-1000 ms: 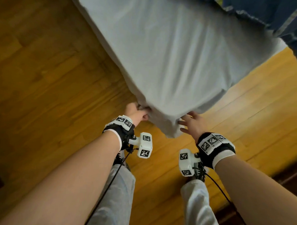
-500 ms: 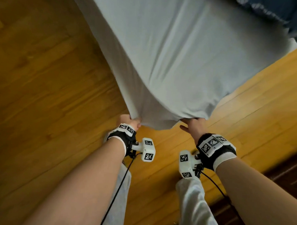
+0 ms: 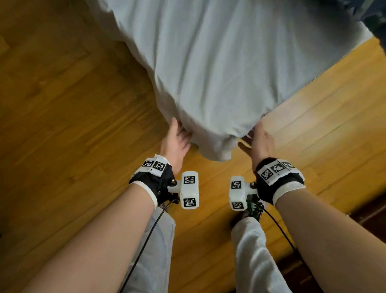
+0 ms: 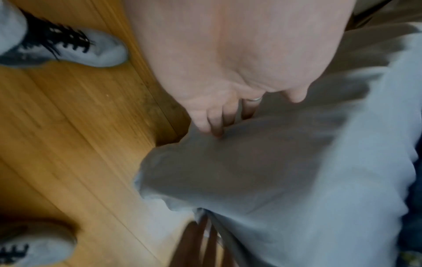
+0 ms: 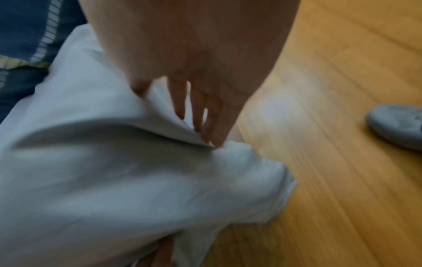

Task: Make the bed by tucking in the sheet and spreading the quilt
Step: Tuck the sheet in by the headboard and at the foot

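Two hands flank the pale grey cotton sheet [image 3: 212, 80] corner: left hand [image 3: 175, 143] and right hand [image 3: 259, 142], fingers extended, pressing its sides; slack hangs between them.

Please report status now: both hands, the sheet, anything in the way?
Left hand and right hand: fingers straight, pushing at the sheet on either side of the bed corner. Corner flap hangs loose, not yet tucked. Quilt bunched at far edge, unspread. Nothing in the way.
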Available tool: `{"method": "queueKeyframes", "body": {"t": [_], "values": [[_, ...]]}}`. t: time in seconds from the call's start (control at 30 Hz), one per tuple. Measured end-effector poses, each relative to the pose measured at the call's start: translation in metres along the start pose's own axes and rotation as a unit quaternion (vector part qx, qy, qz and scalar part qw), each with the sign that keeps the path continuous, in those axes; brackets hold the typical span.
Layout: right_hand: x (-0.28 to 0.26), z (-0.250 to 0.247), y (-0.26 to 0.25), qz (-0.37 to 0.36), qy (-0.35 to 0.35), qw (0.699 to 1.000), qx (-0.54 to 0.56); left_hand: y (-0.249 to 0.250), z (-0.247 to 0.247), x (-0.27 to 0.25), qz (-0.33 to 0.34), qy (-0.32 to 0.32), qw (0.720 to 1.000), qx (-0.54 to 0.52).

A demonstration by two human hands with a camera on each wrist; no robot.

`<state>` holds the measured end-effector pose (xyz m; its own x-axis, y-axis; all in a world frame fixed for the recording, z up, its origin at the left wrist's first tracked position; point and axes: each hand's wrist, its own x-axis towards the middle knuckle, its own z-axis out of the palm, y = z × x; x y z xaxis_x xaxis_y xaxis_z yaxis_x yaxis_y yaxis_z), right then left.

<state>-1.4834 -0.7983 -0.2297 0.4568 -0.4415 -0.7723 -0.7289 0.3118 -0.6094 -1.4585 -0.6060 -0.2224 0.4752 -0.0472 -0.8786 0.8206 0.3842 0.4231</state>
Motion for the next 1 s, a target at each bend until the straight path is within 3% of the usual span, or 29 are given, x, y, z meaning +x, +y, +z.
{"method": "queueKeyframes", "body": {"t": [0.1,0.27,0.4,0.57,0.7,0.73,0.8,0.9,1.0], "values": [[0.015,0.020,0.020,0.084,-0.100,0.986,0.101,-0.010,0.013,0.027,-0.013,0.001,0.998,-0.069],[0.039,0.016,0.054,0.101,-0.214,0.939,0.249,-0.027,0.000,0.058,-0.008,-0.009,0.995,-0.102],[0.049,0.008,0.065,0.111,-0.250,0.911,0.310,-0.034,-0.012,0.068,0.016,-0.017,0.991,-0.129],[0.054,0.021,0.052,0.101,-0.283,0.890,0.343,-0.031,-0.010,0.068,0.030,-0.032,0.986,-0.159],[0.047,0.035,0.029,0.043,-0.345,0.865,0.361,-0.022,-0.034,0.058,-0.002,-0.108,0.976,-0.189],[0.043,0.038,0.025,0.032,-0.355,0.863,0.357,-0.025,-0.043,0.055,-0.013,-0.119,0.977,-0.179],[0.039,0.038,0.023,0.027,-0.354,0.869,0.345,-0.045,-0.054,0.054,-0.036,-0.104,0.993,-0.038],[0.038,0.036,0.028,0.030,-0.331,0.885,0.326,-0.078,-0.040,0.054,-0.037,-0.110,0.976,0.184],[0.038,0.034,0.026,0.029,-0.333,0.891,0.307,-0.082,-0.021,0.067,-0.011,-0.116,0.982,0.150]]}}
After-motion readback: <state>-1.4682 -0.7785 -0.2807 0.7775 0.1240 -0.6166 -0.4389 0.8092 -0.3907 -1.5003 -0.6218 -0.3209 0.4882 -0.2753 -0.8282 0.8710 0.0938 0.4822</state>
